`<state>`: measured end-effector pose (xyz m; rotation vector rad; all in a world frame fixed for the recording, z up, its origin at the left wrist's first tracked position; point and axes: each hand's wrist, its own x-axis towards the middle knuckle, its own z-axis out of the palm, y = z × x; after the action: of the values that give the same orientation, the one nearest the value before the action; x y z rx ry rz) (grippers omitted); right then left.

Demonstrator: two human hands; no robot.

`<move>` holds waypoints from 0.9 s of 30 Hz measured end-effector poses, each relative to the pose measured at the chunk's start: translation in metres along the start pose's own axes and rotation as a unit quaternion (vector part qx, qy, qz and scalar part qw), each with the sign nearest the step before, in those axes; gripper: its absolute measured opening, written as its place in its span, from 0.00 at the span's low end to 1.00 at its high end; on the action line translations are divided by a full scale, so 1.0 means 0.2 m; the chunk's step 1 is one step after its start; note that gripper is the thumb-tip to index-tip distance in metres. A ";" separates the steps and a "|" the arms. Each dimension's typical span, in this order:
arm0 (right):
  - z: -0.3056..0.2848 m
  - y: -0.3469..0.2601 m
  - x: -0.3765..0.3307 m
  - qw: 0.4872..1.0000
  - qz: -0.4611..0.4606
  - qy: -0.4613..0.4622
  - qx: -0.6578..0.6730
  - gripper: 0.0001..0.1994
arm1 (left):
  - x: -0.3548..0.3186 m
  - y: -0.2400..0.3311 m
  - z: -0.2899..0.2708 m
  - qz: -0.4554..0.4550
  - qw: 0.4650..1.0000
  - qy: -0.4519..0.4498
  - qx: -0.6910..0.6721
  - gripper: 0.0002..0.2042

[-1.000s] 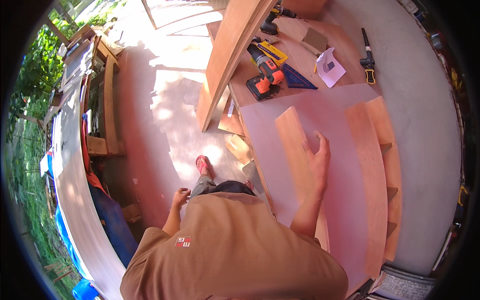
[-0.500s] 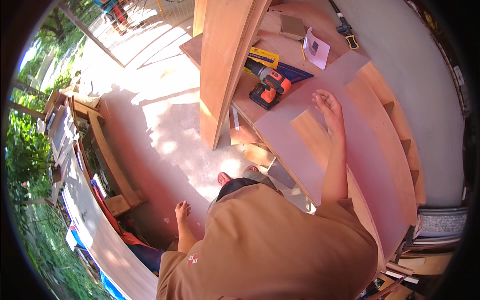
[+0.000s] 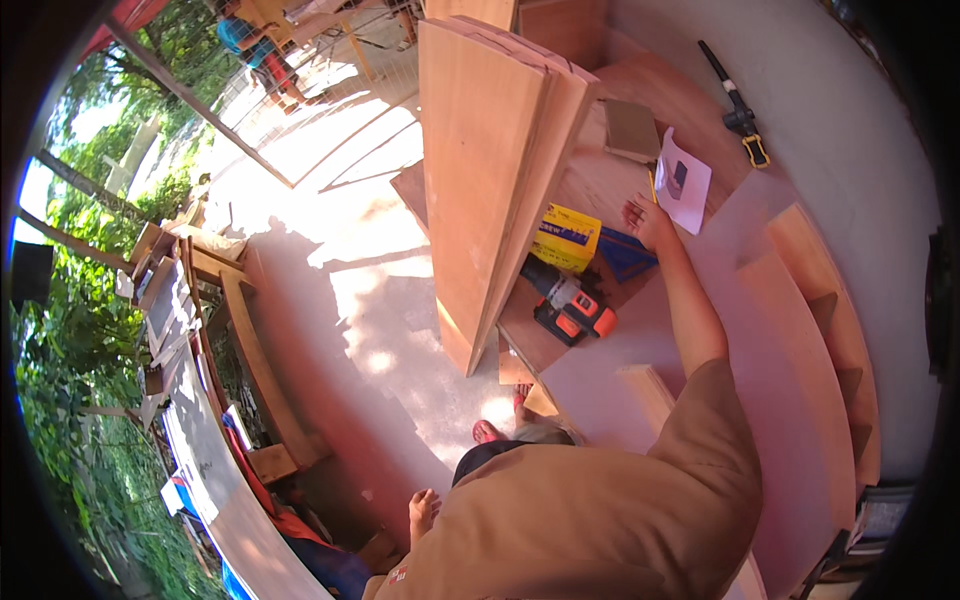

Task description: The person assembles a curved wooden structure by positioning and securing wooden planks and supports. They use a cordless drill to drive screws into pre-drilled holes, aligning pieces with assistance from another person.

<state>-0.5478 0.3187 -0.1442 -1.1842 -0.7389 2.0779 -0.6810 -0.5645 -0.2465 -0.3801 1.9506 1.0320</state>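
Observation:
My right hand (image 3: 648, 220) reaches over the workbench (image 3: 640, 310), empty, its fingers loosely bent and apart. Its fingertips are close to a yellow pencil (image 3: 653, 186) beside a white sheet of paper (image 3: 687, 195) with a dark shape on it. A blue triangular piece (image 3: 628, 257) lies partly under my right wrist. Nearer to me, an orange and black cordless drill (image 3: 575, 305) rests on its side next to a yellow and blue box (image 3: 567, 238). Low by my side hangs my left hand (image 3: 423, 512), empty, with fingers slightly curled.
Tall wooden panels (image 3: 490, 180) stand leaning at the bench's left edge. A brown block (image 3: 631, 130) lies farther back; a black tool with a yellow end (image 3: 743, 120) is beyond the bench. A slotted wooden frame (image 3: 830, 330) lies right. Another person (image 3: 255, 50) is far left.
My right hand has moved forward over the bench, from above the bare boards to beside the pencil and paper. The view has shifted with my body; my left hand still hangs low.

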 end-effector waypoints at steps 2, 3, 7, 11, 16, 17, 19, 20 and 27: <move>-0.01 0.00 0.30 1.000 -0.007 0.028 0.004 0.15 | -0.06 0.05 0.02 -0.024 1.000 -0.004 0.012 0.23; 0.00 -0.01 0.43 0.999 -0.002 0.034 0.014 0.16 | -0.09 0.06 0.02 -0.051 0.999 0.010 -0.004 0.22; 0.06 -0.04 0.79 0.993 -0.029 0.038 0.106 0.29 | -0.18 0.08 0.02 -0.052 0.994 0.075 -0.066 0.21; 0.11 -0.07 1.02 0.977 -0.020 0.100 0.189 0.35 | -0.29 0.09 0.06 -0.068 0.986 0.122 -0.094 0.21; 0.10 -0.08 1.16 0.968 -0.035 0.077 0.238 0.35 | -0.36 0.19 0.17 -0.015 0.996 0.074 -0.044 0.27; 0.11 -0.09 1.17 0.964 -0.025 0.096 0.246 0.31 | -0.35 0.21 0.20 -0.008 0.998 0.062 -0.023 0.26; 0.13 -0.10 1.20 0.959 -0.010 0.122 0.255 0.26 | -0.31 0.24 0.26 0.006 0.999 0.040 0.022 0.24; 0.14 -0.10 1.20 0.961 -0.006 0.120 0.250 0.26 | -0.28 0.24 0.27 0.012 0.998 0.033 0.045 0.23; 0.25 -0.26 1.14 0.978 -0.049 0.038 0.197 0.22 | -0.24 0.18 0.22 0.094 0.979 0.023 0.178 0.20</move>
<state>-0.6705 0.5149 -0.2065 -0.9764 -0.3202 1.9682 -0.6502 -0.5131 -0.2001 -0.0197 2.1927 0.7702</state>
